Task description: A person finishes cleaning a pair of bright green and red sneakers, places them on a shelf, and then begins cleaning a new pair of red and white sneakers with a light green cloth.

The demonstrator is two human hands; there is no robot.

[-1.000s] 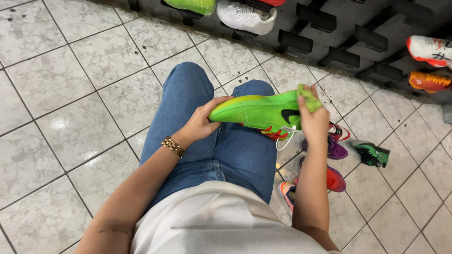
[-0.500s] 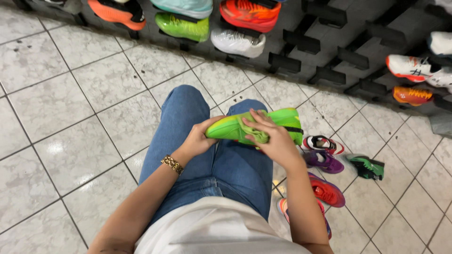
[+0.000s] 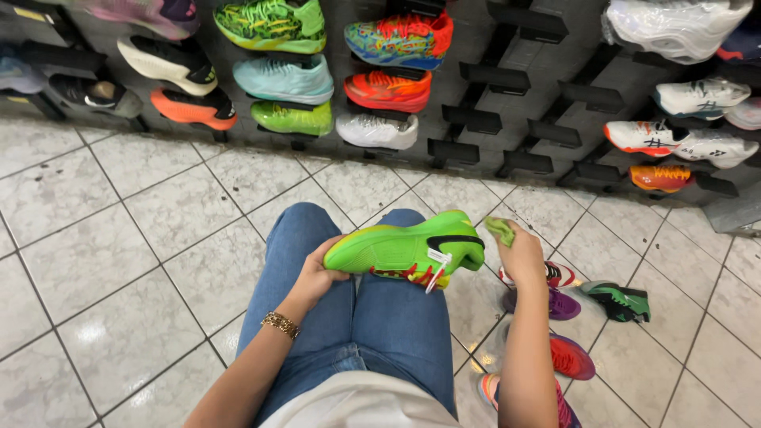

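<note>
**Green shoe held over the lap before a wall of footwear**

A bright green sports shoe (image 3: pixel 400 252) lies on its side above a seated person's knees, sole turned toward the camera, toe to the left and heel to the right. Its sole is a smooth lime green, a black band curves round the heel, red laces hang beneath it and a small white tag dangles from the underside. The left hand (image 3: pixel 317 273) cups the toe end, its grip wrapped round the front of the shoe; a gold bracelet (image 3: pixel 280 324) sits on that wrist. The right hand (image 3: pixel 523 255) is just beside the heel, its grip pinched on a small wad of green cloth (image 3: pixel 499 230); whether the cloth touches the shoe cannot be told.

Below the shoe are blue jeans (image 3: pixel 357 317) and the hem of a white shirt (image 3: pixel 357 404). The floor (image 3: pixel 119 261) is pale, glossy, marbled tile with dark grout lines. On it, to the right of the legs, loose shoes lie close together: a white and red one (image 3: pixel 559 273), a purple one (image 3: pixel 561 304), a dark green one (image 3: pixel 622 299) and a red one (image 3: pixel 572 357).

Beyond the knees, a dark display wall (image 3: pixel 507 87) carries single shoes on black pegs, among them a green one (image 3: pixel 293 117), an orange one (image 3: pixel 388 89), a pale blue one (image 3: pixel 285 78) and a white one (image 3: pixel 376 130).
</note>
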